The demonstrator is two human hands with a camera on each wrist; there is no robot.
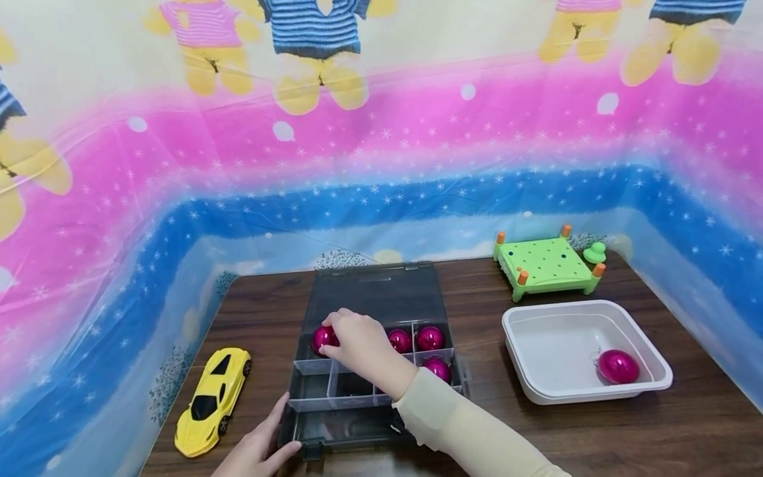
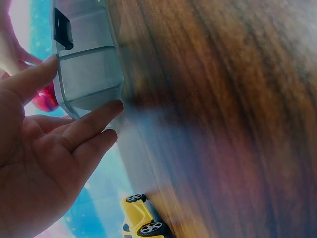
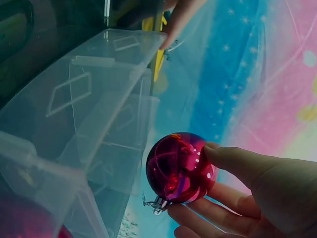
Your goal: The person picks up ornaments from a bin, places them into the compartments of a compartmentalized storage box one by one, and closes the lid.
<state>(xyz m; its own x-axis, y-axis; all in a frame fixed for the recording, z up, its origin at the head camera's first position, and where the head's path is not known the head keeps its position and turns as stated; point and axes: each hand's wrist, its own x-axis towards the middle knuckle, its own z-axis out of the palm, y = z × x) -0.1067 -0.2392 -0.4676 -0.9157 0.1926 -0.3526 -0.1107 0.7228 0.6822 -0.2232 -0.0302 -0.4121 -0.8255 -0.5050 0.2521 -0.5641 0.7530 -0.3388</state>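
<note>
A shiny magenta Christmas bauble (image 3: pixel 181 168) is pinched between the thumb and fingers of my right hand (image 1: pixel 363 348). In the head view this bauble (image 1: pixel 322 340) is at the back left compartment of a dark, clear divided box (image 1: pixel 346 427), whose lid lies open behind. Its silver cap and hook show in the right wrist view. Several more baubles sit in the box's back and right compartments, such as one bauble (image 1: pixel 430 338); my right forearm hides part of the box. My left hand (image 1: pixel 259 444) touches the front left corner of the box with extended fingers and thumb (image 2: pixel 37 77).
A white tub (image 1: pixel 518 361) on the right holds one magenta bauble (image 1: pixel 618 367). Behind it stand a green toy table (image 1: pixel 545 262) with orange corner pegs and a small green piece (image 1: pixel 595 252). A yellow toy car (image 1: pixel 213 401) is left of the box.
</note>
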